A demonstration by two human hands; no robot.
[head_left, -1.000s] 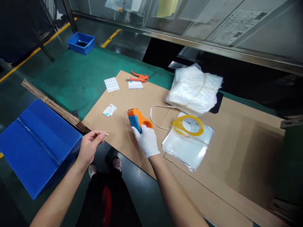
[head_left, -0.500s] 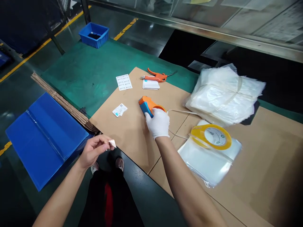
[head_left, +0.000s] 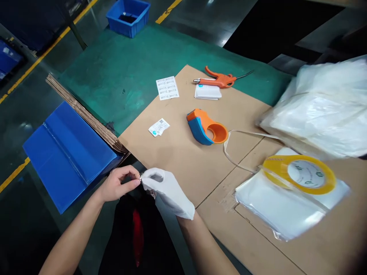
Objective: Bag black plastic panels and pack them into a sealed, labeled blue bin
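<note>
My bare left hand [head_left: 122, 184] is closed in a pinch at the table's front edge. Its fingertips meet those of my white-gloved right hand [head_left: 166, 191], also pinched. Between them only a tiny shiny bit shows; fingers hide the rest, so I cannot make out what it is. Beyond my right hand, an orange and blue tape dispenser [head_left: 197, 130] lies on the cardboard [head_left: 174, 156], touched by neither hand. Small printed labels [head_left: 158, 127] lie left of the dispenser, with a larger label sheet [head_left: 167, 88] farther back.
An orange air blow gun [head_left: 220, 80] rests on folded white papers [head_left: 207, 92]. At right, a yellow tape roll [head_left: 329, 179] lies on clear plastic bags [head_left: 281, 210], near a bulky bag stack [head_left: 321, 110]. Blue sheeting [head_left: 69, 141] stands left; a blue bin [head_left: 126, 26] sits behind.
My right hand has let go of the tape dispenser and come back to my left hand. The white scrap seen in my left fingers is now hidden. The view has shifted.
</note>
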